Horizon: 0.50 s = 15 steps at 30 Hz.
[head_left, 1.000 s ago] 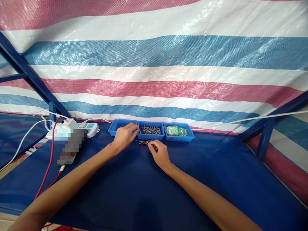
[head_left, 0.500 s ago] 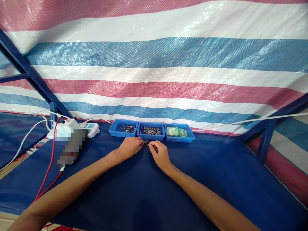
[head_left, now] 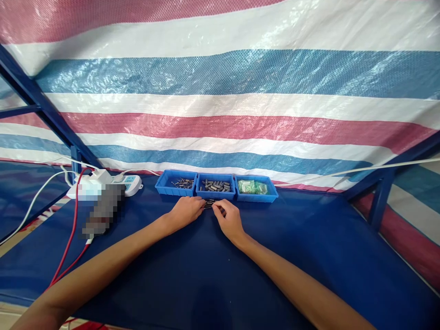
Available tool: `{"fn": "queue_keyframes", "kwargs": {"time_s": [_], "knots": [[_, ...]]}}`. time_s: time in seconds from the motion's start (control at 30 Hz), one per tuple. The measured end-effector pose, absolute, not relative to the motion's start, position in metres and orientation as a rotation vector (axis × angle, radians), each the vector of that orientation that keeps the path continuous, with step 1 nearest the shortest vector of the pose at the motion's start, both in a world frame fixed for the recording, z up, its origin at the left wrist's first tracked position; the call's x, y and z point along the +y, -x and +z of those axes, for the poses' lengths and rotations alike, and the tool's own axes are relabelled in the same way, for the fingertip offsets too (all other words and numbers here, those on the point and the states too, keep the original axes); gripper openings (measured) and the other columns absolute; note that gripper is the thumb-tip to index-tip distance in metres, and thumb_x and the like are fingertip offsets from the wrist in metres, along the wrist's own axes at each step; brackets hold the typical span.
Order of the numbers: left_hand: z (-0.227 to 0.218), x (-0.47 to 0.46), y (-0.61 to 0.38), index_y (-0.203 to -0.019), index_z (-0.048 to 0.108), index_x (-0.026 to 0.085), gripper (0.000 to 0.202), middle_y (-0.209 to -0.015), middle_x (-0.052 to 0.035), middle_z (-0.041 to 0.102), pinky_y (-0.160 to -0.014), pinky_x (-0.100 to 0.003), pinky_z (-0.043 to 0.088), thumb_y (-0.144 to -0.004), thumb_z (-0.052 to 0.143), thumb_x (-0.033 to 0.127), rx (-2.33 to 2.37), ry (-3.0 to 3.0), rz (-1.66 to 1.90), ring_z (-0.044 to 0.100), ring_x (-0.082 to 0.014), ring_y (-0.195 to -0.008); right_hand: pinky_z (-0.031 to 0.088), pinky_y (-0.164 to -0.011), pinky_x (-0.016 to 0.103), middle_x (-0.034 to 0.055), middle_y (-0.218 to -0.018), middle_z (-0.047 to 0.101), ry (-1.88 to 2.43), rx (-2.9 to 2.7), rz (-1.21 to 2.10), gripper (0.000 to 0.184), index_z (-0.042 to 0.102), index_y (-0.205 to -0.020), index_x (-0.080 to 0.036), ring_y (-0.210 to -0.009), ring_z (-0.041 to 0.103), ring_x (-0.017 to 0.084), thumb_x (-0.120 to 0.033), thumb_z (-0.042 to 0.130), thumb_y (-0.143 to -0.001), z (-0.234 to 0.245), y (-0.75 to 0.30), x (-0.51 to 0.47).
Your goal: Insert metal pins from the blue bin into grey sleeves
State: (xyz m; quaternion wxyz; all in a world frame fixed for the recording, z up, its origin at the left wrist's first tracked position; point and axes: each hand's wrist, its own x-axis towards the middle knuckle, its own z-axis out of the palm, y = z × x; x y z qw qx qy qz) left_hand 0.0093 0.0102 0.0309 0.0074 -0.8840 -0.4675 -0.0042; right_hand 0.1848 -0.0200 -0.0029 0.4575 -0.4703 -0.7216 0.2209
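Note:
Several thin dark metal pins (head_left: 209, 203) lie on the blue table in front of the middle bin, between my two hands. My left hand (head_left: 187, 211) rests at their left end, its fingers closed together and touching them. At the right end is my right hand (head_left: 228, 217), thumb and fingertips pinched at the pins. What each pinch holds is too small to make out fully. Behind them stands the middle blue bin (head_left: 216, 195), holding short grey metal cylinders (head_left: 216, 185). The left blue bin (head_left: 172, 191) contains thin metal pieces like screws or pins (head_left: 183, 183).
In the right blue bin (head_left: 256, 198) lie green-and-clear plastic packets (head_left: 252, 187). A white power strip (head_left: 134, 185), a blurred dark object (head_left: 106, 208) and red cables (head_left: 70, 229) occupy the table's left side. A striped tarp (head_left: 220, 105) hangs behind, with blue metal posts (head_left: 381, 201) at the sides.
Both hands stay almost in place at the pins. The view has shifted very slightly; the bins and their contents look the same.

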Motion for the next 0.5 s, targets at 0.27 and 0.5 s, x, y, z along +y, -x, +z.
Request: {"fn": "queue_keyframes", "kwargs": {"time_s": [0.27,0.5], "knots": [[0.0288,0.0083,-0.0109,-0.09,0.06,0.018,0.017,-0.088,-0.0056,0.064,-0.055,-0.024,0.039,-0.089,0.045,0.027,-1.43,2.78,-0.033,0.063,-0.0191,-0.073,0.043,-0.062,0.025,0.0024,-0.083,0.059,1.2,-1.785,0.521,0.016,0.063,-0.086,-0.02,-0.066,0.054,0.013,-0.018,0.047,-0.085,-0.006,-0.1849,-0.0178],[0.0263,0.0029,-0.0132,-0.095,0.056,0.017,0.02,-0.093,-0.0057,0.061,-0.051,-0.023,0.035,-0.092,0.037,0.023,-1.407,2.79,-0.094,0.06,-0.0141,-0.064,0.043,-0.064,0.026,0.003,-0.086,0.059,1.237,-1.799,0.507,0.014,0.065,-0.084,-0.02,-0.072,0.056,0.015,-0.018,0.051,-0.083,-0.0071,-0.1851,-0.0164]]}}
